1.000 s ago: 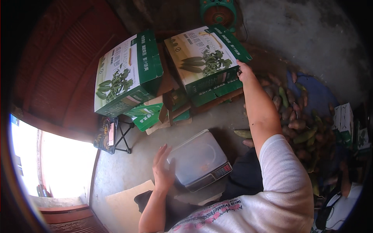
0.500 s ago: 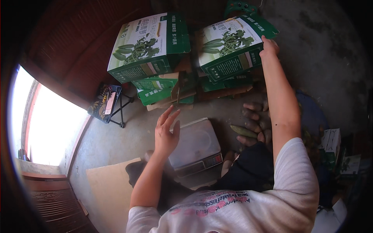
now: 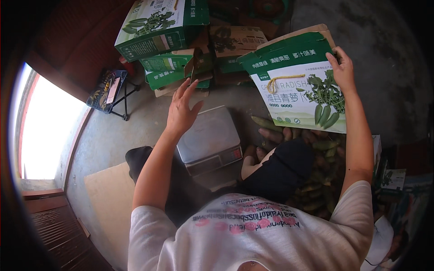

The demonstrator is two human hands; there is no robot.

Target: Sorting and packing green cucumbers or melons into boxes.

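Observation:
My right hand (image 3: 342, 71) grips the edge of a green and white carton (image 3: 289, 95) with radish pictures and a yellow cord handle. The carton is tilted in the air above the floor, its brown flap showing along the top. My left hand (image 3: 181, 110) is raised with spread fingers and holds nothing. It hovers near the far left side of a flat silver weighing scale (image 3: 210, 135) on the floor before me. Beyond my left hand stand stacked green and white cartons (image 3: 174, 40). Long green radishes (image 3: 262, 122) lie partly hidden under the held carton.
A folding stool (image 3: 107, 92) stands at the left, near a bright doorway (image 3: 49, 122). Another carton (image 3: 237, 39) sits at the back. A cardboard sheet (image 3: 106, 189) lies at the lower left. Many vegetables (image 3: 316, 194) are heaped to the right of my leg.
My right hand has brought the carton off the far right pile, nearer to me, and turned it around. My left hand stays raised and open. The view has shifted somewhat.

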